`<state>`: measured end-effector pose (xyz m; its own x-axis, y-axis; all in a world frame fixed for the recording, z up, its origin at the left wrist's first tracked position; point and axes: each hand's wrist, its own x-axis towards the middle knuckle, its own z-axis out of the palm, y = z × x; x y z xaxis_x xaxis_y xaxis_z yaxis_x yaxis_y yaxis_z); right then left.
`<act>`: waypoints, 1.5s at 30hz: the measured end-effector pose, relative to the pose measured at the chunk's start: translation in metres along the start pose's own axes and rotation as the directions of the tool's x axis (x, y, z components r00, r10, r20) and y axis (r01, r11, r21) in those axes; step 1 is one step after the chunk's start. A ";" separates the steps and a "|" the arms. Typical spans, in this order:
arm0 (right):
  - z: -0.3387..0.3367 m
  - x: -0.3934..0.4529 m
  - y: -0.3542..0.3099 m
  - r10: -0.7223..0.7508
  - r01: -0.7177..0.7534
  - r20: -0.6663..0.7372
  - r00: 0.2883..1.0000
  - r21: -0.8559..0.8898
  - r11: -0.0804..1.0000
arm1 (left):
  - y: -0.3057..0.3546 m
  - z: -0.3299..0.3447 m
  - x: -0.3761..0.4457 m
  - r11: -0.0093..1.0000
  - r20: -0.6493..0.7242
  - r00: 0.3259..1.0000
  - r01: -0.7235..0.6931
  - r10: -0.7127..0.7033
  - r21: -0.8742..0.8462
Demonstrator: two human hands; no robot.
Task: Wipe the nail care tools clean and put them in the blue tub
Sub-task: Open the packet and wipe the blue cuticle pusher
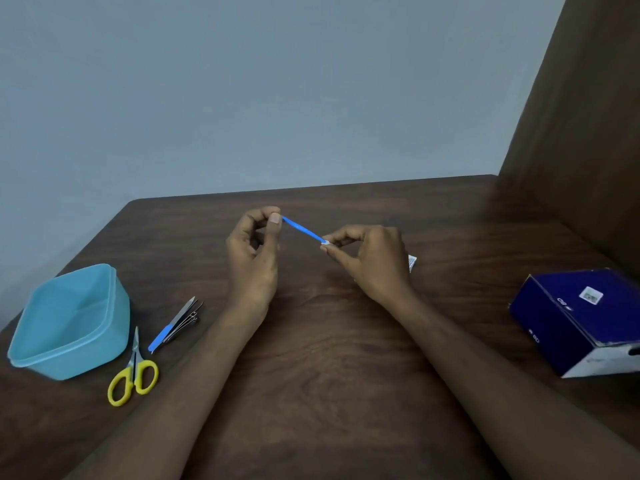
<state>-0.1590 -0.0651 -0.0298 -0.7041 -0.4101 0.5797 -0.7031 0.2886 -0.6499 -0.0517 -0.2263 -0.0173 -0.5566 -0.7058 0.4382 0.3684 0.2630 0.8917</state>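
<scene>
left hand [254, 242]: pinches far end of blue tool [302, 229], above table [329, 341] centre
right hand [369, 252]: pinches small white wipe [325, 241] on near tip
tip: keep stick taut, slide wipe full length
blue tub [69, 323]: left edge, empty

No readable text on box [581, 323]

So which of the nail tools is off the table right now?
The thin blue stick, held between both hands; the yellow scissors and metal clippers lie on the table beside the tub.

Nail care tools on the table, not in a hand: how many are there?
3 at least: yellow scissors beside the blue tub, blue-handled file, and metal clippers touching it; stacked pieces may hide more.
</scene>
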 end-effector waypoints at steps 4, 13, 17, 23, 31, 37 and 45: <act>-0.001 -0.001 -0.003 0.003 -0.003 0.004 1.000 0.021 1.000 | 0.001 -0.002 -0.001 0.999 0.045 0.999 -0.016 0.014 0.032; -0.002 -0.003 -0.010 -0.051 0.041 0.084 0.995 0.112 0.993 | 0.003 -0.003 -0.005 0.989 0.163 0.981 -0.120 0.104 0.089; -0.003 -0.001 -0.010 -0.008 -0.012 0.136 0.991 0.144 0.990 | 0.000 -0.003 -0.004 0.994 0.188 0.980 -0.083 0.069 0.070; -0.006 -0.003 -0.019 0.092 -0.115 0.079 0.993 0.374 0.920 | 0.000 -0.001 -0.006 0.973 0.287 0.955 -0.134 0.077 0.186; -0.010 0.001 -0.036 0.314 -0.249 0.059 0.948 0.753 0.609 | 0.005 0.000 -0.013 0.939 0.534 0.846 -0.180 -0.004 0.293; -0.009 0.006 -0.032 0.388 -0.267 0.060 0.920 0.821 0.505 | 0.000 -0.002 -0.009 0.933 0.467 0.884 -0.188 0.026 0.306; -0.011 0.009 -0.023 0.460 -0.383 0.167 0.872 0.818 0.429 | 0.003 -0.002 -0.011 0.892 0.419 0.907 -0.225 0.045 0.392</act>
<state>-0.1503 -0.0657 -0.0040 -0.9212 -0.3688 0.1243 0.0491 -0.4271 -0.9029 -0.0429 -0.2191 -0.0196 -0.8005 -0.3525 0.4847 0.1620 0.6514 0.7412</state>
